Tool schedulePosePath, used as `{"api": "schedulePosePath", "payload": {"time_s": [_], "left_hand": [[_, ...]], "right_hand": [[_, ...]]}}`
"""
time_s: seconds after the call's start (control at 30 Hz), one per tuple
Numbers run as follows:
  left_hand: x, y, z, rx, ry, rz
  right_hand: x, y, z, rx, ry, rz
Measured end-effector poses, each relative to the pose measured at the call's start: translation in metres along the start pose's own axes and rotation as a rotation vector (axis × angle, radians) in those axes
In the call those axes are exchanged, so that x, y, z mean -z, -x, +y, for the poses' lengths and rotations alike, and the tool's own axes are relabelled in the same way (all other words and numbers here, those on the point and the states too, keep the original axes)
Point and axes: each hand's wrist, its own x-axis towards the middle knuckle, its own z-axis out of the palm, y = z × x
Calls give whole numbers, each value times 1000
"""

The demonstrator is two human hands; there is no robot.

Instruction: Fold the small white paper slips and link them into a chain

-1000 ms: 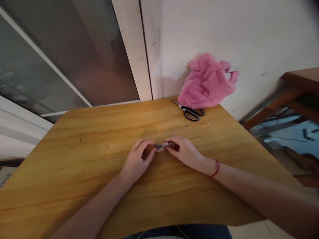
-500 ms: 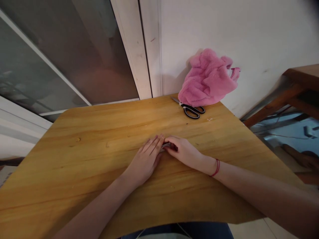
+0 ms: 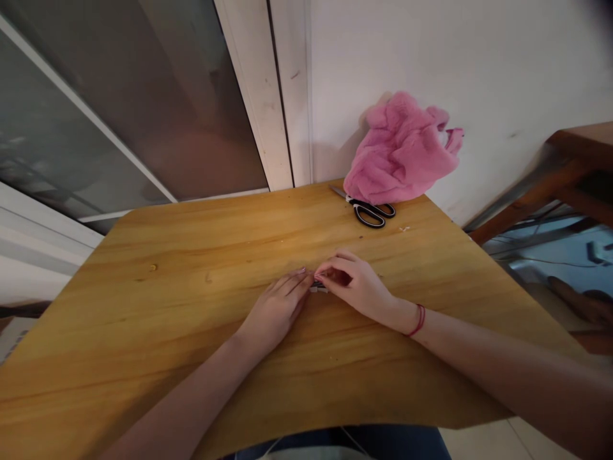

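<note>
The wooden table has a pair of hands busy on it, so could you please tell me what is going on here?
A person is handling a small, thin object on the wooden table. The left hand lies nearly flat beside it, fingers extended, and the right hand has its thumb and fingertips drawn together at it. Too little shows to say what it is. Farther back, black-handled scissors lie by a bunched pink cloth, apart from both hands.

Pink cloth [image 3: 405, 153] over black-handled scissors [image 3: 371, 217]
</note>
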Motion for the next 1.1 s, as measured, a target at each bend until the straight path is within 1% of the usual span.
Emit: {"api": "schedulePosePath", "payload": {"time_s": [0.13,0.23,0.33,0.53,0.6,0.73,0.83,1.1], "left_hand": [[0,-3,-1,16,96,125],[2,-4,-2,62,135,167],[2,-4,-4,91,134,166],[1,-3,-7,82,132,205],[1,-3,-6,89,130,205],[4,-3,-5,111,126,175],[3,-3,-6,124,130,174],[0,-1,-5,152,125,180]], "right_hand": [[-1,0,2,-75,1,4],[-3,0,4,-125,13,15],[-4,-1,6,-138,48,-16],[-4,1,5,-87,207,-66],[-4,2,5,-60,235,-56],[-3,3,5,-35,188,-7],[-2,1,6,-39,163,-12],[-7,4,11,-48,311,-145]]}}
